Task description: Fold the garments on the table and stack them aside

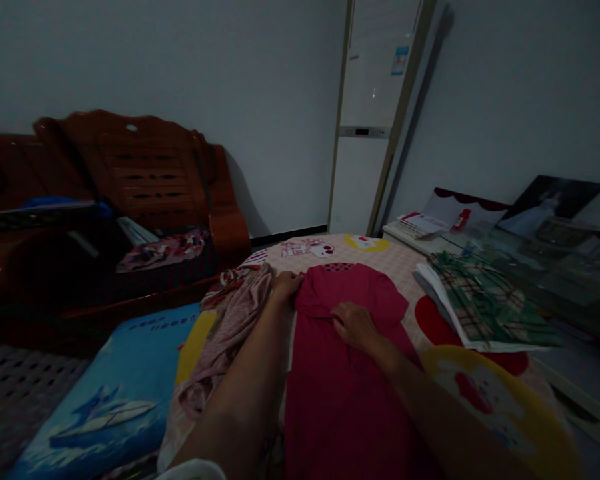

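Observation:
A deep pink top lies spread lengthwise before me on a patterned cloth, with a dotted patch near its far edge and a sleeve folded across its upper part. At the left edge of that upper part, my left hand has its fingers closed on the fabric. My right hand rests over the middle of the top, its bent fingers gripping the edge of the folded sleeve. Left of my left forearm is a crumpled pinkish patterned garment. The lower end of the top runs out of view.
Folded clothes with a green plaid piece lie at the right, by a glass-topped cabinet holding papers and a photo. A blue printed cushion-like item is at lower left. Behind stand a wooden sofa and an upright air conditioner.

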